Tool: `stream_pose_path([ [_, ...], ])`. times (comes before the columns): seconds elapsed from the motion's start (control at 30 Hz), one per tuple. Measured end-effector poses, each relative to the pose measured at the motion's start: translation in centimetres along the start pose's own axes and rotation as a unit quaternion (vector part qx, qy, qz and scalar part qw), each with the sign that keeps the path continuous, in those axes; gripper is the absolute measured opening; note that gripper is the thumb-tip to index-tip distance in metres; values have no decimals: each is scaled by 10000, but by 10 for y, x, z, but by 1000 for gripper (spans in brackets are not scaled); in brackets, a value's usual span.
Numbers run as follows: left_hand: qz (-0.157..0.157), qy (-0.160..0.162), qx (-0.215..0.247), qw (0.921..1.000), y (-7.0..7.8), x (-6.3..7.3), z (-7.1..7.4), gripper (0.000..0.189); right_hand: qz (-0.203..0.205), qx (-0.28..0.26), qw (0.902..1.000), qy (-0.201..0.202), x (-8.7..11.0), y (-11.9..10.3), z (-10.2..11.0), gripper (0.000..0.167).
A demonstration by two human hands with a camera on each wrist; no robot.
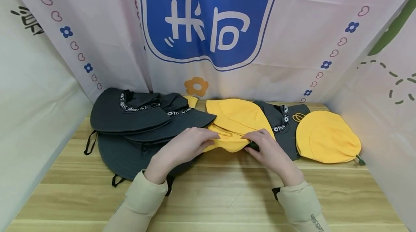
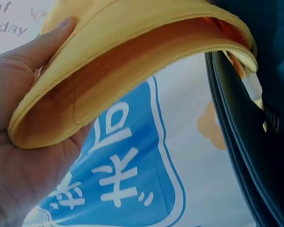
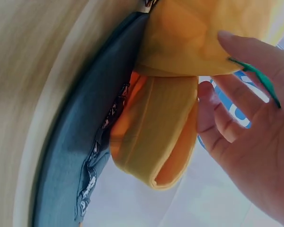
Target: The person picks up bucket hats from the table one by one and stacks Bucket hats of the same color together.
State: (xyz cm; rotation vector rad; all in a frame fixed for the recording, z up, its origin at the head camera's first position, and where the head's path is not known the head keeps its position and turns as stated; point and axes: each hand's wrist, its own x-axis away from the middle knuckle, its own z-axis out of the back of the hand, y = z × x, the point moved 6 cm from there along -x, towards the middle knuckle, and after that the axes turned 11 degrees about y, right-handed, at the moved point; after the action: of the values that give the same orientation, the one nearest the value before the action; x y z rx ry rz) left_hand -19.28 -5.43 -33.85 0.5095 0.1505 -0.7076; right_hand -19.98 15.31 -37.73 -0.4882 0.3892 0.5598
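Observation:
Both hands are at a yellow sun hat (image 1: 238, 114) in the middle of the table. My left hand (image 1: 182, 147) pinches its near left edge; in the left wrist view the thumb lies over the yellow fabric (image 2: 118, 35) and the fingers lie under the rim. My right hand (image 1: 269, 150) holds the near right edge between thumb and fingers, beside a dark green cord end (image 1: 252, 146). The right wrist view shows the thumb on the yellow cloth (image 3: 184, 38) and a narrow yellow flap (image 3: 156, 127) hanging beside the fingertips.
Several dark grey brimmed hats (image 1: 126, 116) are piled at the left, black straps (image 1: 90, 143) trailing off them. Right of centre lies another dark hat (image 1: 286, 136), partly beneath a second yellow hat (image 1: 326, 138). Printed cloth walls (image 1: 107, 15) enclose the wooden table (image 1: 208, 203).

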Motion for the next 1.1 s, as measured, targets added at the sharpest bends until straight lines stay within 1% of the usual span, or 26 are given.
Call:
stream_pose_path([
  [0.1, -36, 266, 68, 9996, -3, 1, 9, 24, -235, -58, 9997, 49, -1, 0, -1, 36],
  [0.23, -55, 684, 230, 9974, -6, 2, 21, 22, -610, -451, 9969, 207, -1, -1, 0, 38],
  [0.33, -100, 1012, 370, 9941, -8, 3, 30, 22, -709, -751, 9935, 478, -2, -4, 1, 40],
  [0.43, -190, 1281, 453, 9906, -10, 4, 37, 22, -729, -887, 9906, 740, -3, -7, 3, 43],
  [0.57, -267, 1535, 578, 9861, -12, 7, 46, 22, -864, -952, 9874, 924, -4, -6, 4, 43],
  [0.83, -450, 2008, 978, 9737, -11, 10, 61, 19, -1096, -852, 9861, 919, -3, -2, 3, 37],
  [0.93, -412, 2087, 1111, 9708, -12, 10, 63, 18, -1105, -830, 9862, 907, -3, 0, 2, 29],
  [1.03, -239, 2150, 1223, 9686, -18, 10, 64, 17, -1130, -823, 9863, 878, -3, 3, 2, 20],
  [1.1, -66, 2236, 1313, 9658, -23, 11, 65, 16, -1208, -829, 9856, 845, -2, 6, 2, 19],
])
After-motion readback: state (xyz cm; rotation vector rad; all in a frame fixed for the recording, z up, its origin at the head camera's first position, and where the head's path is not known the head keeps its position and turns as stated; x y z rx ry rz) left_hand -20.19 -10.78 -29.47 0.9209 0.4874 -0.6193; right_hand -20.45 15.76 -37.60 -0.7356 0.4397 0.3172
